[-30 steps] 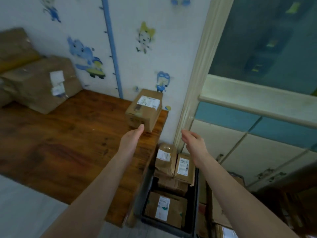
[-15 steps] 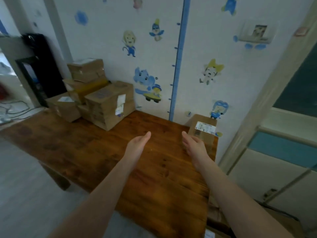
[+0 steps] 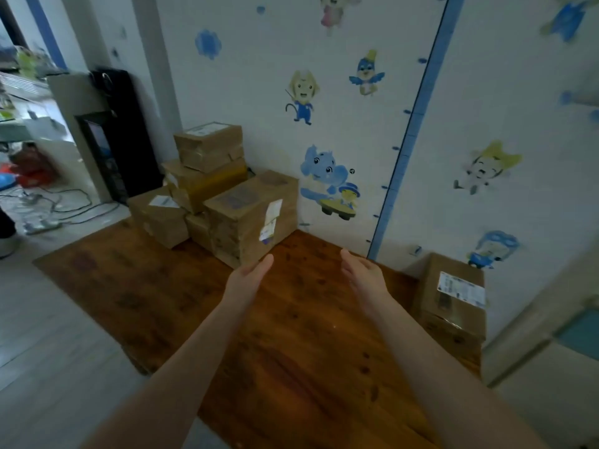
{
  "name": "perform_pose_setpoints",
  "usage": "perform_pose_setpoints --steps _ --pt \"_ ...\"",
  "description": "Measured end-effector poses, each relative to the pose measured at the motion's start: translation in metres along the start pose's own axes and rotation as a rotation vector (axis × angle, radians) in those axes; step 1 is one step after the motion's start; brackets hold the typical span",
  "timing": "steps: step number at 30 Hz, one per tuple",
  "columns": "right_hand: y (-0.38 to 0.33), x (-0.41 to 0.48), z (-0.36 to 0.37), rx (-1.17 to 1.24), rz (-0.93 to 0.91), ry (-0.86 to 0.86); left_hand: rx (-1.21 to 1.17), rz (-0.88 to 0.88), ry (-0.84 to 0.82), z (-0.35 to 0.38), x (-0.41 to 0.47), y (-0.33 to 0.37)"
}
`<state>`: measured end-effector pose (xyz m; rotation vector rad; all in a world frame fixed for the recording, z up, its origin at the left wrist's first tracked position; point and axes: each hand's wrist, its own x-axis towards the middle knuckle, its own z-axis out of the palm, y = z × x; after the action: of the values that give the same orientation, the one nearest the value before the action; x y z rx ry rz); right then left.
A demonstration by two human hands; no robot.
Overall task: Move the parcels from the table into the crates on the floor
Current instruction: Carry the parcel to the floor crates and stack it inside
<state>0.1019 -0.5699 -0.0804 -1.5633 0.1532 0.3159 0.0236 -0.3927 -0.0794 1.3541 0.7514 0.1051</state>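
Left hand (image 3: 247,277) and right hand (image 3: 363,276) flat, fingers straight, empty above wooden table (image 3: 291,367); nearest cardboard parcel (image 3: 452,306) label unreadable.

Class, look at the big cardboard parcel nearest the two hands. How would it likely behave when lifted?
The big parcel probably stays stiff: its cardboard edges look square. Being the bulkiest there, it could be heavy. Its label, folded over the top edge, may snag, and the neighbouring boxes packed against it might shift.
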Motion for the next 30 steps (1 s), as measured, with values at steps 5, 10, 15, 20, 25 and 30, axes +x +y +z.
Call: perform_pose_setpoints --steps 5,10,15,20,25,30 --pt "-0.020 0.052 0.038 0.011 0.056 -0.025 0.070 0.025 0.043 -0.011 0.057 0.026" --pt "-0.028 0.096 0.071 0.024 0.062 -0.030 0.037 0.015 0.078 -0.028 0.115 0.033" --pt "-0.021 0.122 0.109 0.006 0.098 0.001 -0.003 -0.003 0.070 -0.054 0.158 0.039" --pt "-0.020 0.137 0.151 0.026 0.097 0.067 0.010 0.012 0.029 -0.085 0.210 0.048" --pt "-0.015 0.142 0.207 0.052 0.089 0.182 0.114 0.001 -0.053 -0.126 0.269 0.068" --pt "-0.010 0.142 0.253 0.065 0.128 0.243 0.247 0.042 -0.057 -0.149 0.310 0.093"
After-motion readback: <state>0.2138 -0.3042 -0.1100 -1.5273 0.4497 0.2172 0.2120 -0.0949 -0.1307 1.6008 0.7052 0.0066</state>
